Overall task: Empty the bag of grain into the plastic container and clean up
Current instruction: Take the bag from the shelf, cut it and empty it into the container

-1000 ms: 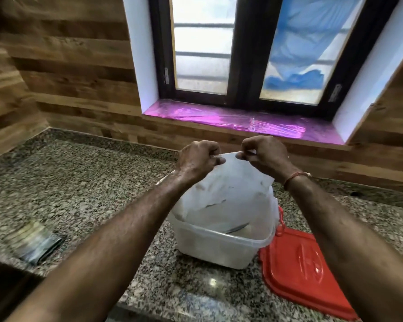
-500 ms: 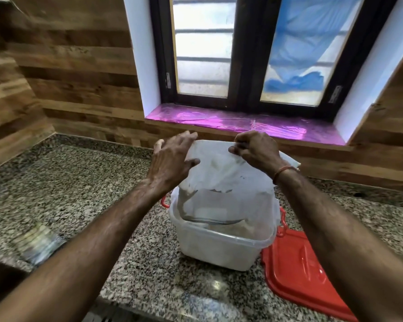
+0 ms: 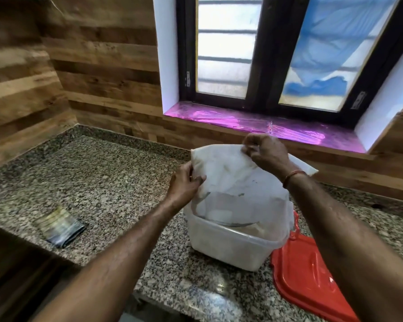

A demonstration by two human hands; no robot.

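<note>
A white, partly see-through grain bag (image 3: 233,180) hangs upside down over the clear plastic container (image 3: 230,249) on the granite counter. Its open end reaches down into the container, where pale grain shows through the wall. My left hand (image 3: 185,185) grips the bag's left side, thumb on the front. My right hand (image 3: 264,153) pinches the bag's raised top edge, higher than the left. The bag looks slack and mostly flat.
The container's red lid (image 3: 312,280) lies flat on the counter to its right, touching it. A small folded dark packet (image 3: 59,227) lies at the counter's left front. A wood-panelled wall and a window sill with pink film (image 3: 265,126) stand behind.
My left hand has slid from the bag's top edge down onto its left side. My right hand has lifted the top edge a little higher.
</note>
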